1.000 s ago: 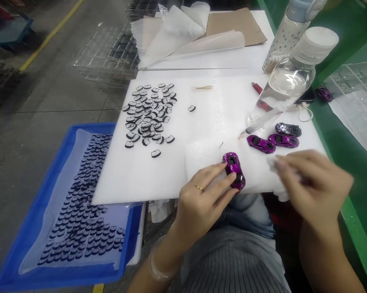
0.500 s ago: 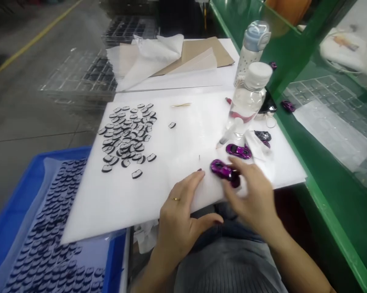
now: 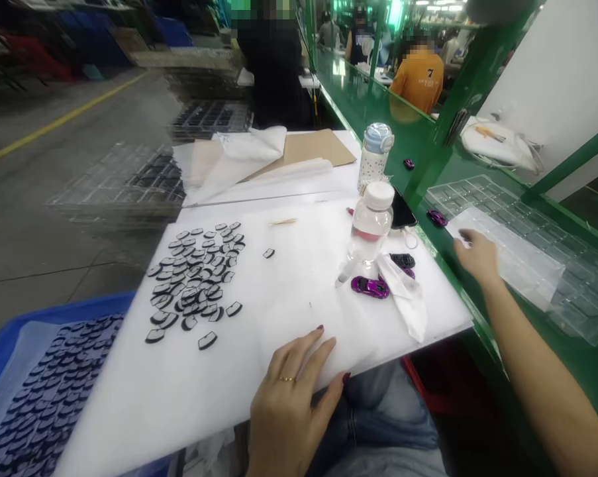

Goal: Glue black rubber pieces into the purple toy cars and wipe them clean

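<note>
My left hand lies open on the near edge of the white foam sheet, fingers stretched and nothing in them. Away to the right, my right hand is over a white paper sheet on the green bench. Its fingers are blurred, and I cannot make out whether they hold anything. Just left of it sits a purple toy car. Another purple toy car stands on the foam sheet beside a crumpled tissue. A black car-shaped piece lies behind the tissue.
Many small black-edged pieces spread over the foam sheet's left side. A clear bottle and a dotted bottle stand near a phone. A clear compartment tray rests on the green bench. A blue crate is lower left.
My right hand has gone from the foam sheet to the green bench. The purple car it held no longer shows on the sheet. The view has tilted up; my left hand stays near the edge.
</note>
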{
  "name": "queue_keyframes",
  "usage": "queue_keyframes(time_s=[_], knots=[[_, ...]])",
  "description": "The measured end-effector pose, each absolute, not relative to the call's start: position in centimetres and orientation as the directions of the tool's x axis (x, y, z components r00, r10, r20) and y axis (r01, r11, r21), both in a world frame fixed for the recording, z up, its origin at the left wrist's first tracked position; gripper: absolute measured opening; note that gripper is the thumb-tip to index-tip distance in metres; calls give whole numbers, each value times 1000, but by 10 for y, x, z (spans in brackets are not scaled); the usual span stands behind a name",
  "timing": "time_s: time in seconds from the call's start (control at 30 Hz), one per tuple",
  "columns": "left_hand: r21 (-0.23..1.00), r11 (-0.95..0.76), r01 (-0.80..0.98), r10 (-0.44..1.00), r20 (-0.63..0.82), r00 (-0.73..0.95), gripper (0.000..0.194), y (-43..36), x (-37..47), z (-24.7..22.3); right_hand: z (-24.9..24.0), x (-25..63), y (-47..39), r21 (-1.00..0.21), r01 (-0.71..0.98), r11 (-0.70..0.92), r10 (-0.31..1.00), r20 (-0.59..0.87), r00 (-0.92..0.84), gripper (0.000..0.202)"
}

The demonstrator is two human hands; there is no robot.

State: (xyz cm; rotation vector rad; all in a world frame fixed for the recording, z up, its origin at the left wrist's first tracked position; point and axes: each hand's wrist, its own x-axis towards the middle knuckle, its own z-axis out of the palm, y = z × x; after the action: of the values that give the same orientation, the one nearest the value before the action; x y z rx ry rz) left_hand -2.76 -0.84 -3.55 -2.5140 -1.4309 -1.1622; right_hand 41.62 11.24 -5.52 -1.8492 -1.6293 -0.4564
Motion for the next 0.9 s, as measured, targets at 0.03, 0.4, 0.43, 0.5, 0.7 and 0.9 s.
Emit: queue_keyframes(time_s=[0.03,0.4,0.43,0.5,0.7,0.9], knots=[[315,-578,753,727,619,299,23,-8,-27,-36,-57,414,142,-223,975,-7,759,634,151,30],[362,-560,745,773,552,313,38,-7,-28,-39,2,351,101,-207,937,281,629,777,-17,9],[388,-546,743,790,532,303,44,-8,-28,-37,3,329,75,-210,930,303,643,765,-36,22],[441,-525,728,817,502,285,55,-8,-29,-32,2,275,34,-211,860,465,707,673,-217,33],[493,-623,607,762,559,328,48,-13,-34,-30,-4,162,15,-567,483,667,744,467,-478,23],[445,-518,730,794,567,218,50,-35,-27,-33,-1,150,56,-835,478,273,940,338,53,34]])
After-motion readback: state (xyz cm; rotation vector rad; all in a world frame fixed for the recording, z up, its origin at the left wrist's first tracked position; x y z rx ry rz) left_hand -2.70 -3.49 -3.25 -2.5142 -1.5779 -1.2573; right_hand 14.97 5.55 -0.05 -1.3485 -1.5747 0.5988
